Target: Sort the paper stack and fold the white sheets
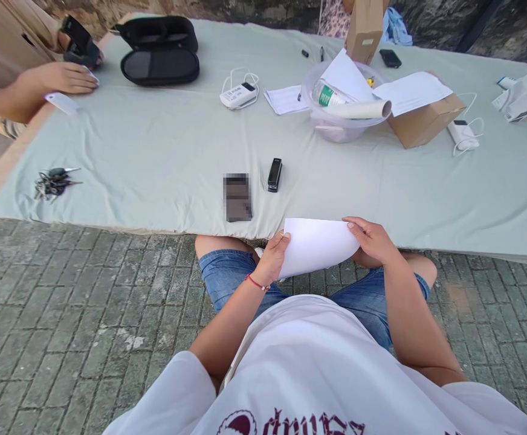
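Observation:
A white sheet of paper [318, 244] is held over my lap at the table's front edge, its lower edge curving. My left hand [273, 258], with a red string bracelet at the wrist, pinches the sheet's left side, thumb on top. At the sheet's upper right corner, my right hand [372, 238] grips it between thumb and fingers. Just beyond the paper a black stapler [275, 175] lies on the cloth. To its left is a dark, pixelated flat object [237, 197] whose kind I cannot make out.
A pale green cloth covers the table [155, 163]. On it are keys [57, 183], an open black case [159, 51], a white corded device [239, 95], a filled plastic basin [340, 130] and a cardboard box [426, 121]. Other people sit at the far left and right.

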A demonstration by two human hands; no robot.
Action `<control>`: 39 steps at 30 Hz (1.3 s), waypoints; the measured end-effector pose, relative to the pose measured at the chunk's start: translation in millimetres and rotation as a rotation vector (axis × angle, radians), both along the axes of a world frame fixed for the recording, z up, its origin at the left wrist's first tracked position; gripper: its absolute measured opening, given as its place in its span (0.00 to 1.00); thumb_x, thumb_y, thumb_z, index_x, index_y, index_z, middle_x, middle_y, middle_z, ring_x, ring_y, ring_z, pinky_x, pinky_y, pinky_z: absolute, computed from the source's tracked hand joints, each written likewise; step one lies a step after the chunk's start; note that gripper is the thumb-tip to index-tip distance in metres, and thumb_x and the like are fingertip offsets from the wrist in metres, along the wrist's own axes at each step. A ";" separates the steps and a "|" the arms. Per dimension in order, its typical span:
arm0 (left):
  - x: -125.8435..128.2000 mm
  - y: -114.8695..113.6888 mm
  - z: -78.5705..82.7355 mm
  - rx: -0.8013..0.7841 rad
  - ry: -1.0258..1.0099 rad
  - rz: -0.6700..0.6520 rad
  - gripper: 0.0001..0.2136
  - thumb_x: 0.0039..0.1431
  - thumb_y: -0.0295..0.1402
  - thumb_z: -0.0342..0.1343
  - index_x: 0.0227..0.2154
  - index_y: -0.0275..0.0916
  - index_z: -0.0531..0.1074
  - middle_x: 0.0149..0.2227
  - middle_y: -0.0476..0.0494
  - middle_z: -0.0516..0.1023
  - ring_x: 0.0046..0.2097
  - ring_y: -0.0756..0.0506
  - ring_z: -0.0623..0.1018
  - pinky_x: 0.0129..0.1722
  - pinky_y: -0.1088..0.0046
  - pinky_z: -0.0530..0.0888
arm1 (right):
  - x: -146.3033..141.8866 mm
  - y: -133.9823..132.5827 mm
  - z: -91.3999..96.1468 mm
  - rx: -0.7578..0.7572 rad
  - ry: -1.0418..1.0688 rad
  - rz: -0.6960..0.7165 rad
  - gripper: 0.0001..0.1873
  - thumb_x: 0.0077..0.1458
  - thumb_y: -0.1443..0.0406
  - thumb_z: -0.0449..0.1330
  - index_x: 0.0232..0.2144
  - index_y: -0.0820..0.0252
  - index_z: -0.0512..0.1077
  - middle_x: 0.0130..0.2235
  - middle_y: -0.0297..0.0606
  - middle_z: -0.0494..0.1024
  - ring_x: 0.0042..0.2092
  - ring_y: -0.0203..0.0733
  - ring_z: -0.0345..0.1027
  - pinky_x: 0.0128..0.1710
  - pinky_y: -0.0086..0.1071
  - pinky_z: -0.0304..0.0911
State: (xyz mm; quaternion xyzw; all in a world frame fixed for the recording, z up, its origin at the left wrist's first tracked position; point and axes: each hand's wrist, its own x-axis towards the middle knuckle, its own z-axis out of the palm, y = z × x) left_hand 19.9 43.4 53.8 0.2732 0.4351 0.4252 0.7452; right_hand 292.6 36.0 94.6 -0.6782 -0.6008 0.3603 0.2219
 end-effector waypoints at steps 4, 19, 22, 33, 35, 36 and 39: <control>0.9 -1.2 1.1 -0.018 -0.012 -0.001 0.19 0.52 0.44 0.62 0.44 0.38 0.76 0.45 0.40 0.79 0.51 0.38 0.75 0.53 0.62 0.69 | 3.8 -1.2 -2.3 -0.017 0.055 -0.046 0.24 0.62 0.48 0.48 0.46 0.51 0.76 0.40 0.36 0.80 0.44 0.50 0.71 0.46 0.42 0.65; -5.3 14.2 -20.5 -0.086 -0.080 0.304 0.15 0.52 0.40 0.63 0.39 0.38 0.73 0.40 0.43 0.80 0.45 0.44 0.77 0.50 0.66 0.70 | -14.5 -38.8 -25.5 -0.311 0.743 -0.176 0.26 0.54 0.48 0.60 0.52 0.52 0.72 0.49 0.38 0.79 0.47 0.48 0.74 0.45 0.40 0.69; -5.0 16.5 -25.7 -0.107 -0.031 0.380 0.12 0.53 0.39 0.62 0.37 0.39 0.72 0.37 0.46 0.80 0.42 0.46 0.78 0.49 0.67 0.71 | -18.8 -46.4 -32.8 -0.355 0.756 -0.191 0.26 0.54 0.48 0.60 0.51 0.52 0.72 0.49 0.37 0.79 0.48 0.48 0.74 0.46 0.40 0.69; -4.6 12.6 -25.4 -0.202 -0.023 0.198 0.12 0.53 0.37 0.62 0.38 0.36 0.74 0.40 0.40 0.80 0.44 0.43 0.78 0.51 0.62 0.71 | -9.7 -55.5 -60.0 -0.461 0.745 -0.305 0.23 0.49 0.49 0.64 0.42 0.57 0.77 0.42 0.41 0.82 0.43 0.53 0.77 0.46 0.47 0.71; -5.5 5.1 -26.3 -0.228 0.007 0.109 0.15 0.50 0.39 0.64 0.38 0.36 0.74 0.40 0.40 0.80 0.43 0.42 0.79 0.47 0.62 0.73 | -9.6 -54.8 -61.6 -0.428 0.713 -0.307 0.23 0.50 0.48 0.63 0.41 0.57 0.77 0.42 0.41 0.82 0.43 0.53 0.76 0.45 0.46 0.71; -5.7 -0.8 -27.9 -0.246 0.032 0.067 0.16 0.49 0.40 0.64 0.38 0.37 0.74 0.39 0.40 0.81 0.42 0.42 0.79 0.44 0.63 0.73 | -9.8 -54.5 -62.6 -0.406 0.699 -0.306 0.22 0.51 0.48 0.62 0.41 0.57 0.76 0.41 0.40 0.82 0.43 0.53 0.76 0.45 0.46 0.71; -4.5 -24.0 -37.0 -0.310 0.107 -0.023 0.17 0.46 0.43 0.66 0.36 0.37 0.73 0.36 0.43 0.80 0.36 0.45 0.79 0.36 0.67 0.74 | -10.8 -53.8 -66.7 -0.326 0.650 -0.306 0.21 0.53 0.47 0.59 0.39 0.56 0.76 0.41 0.39 0.82 0.44 0.52 0.76 0.45 0.45 0.70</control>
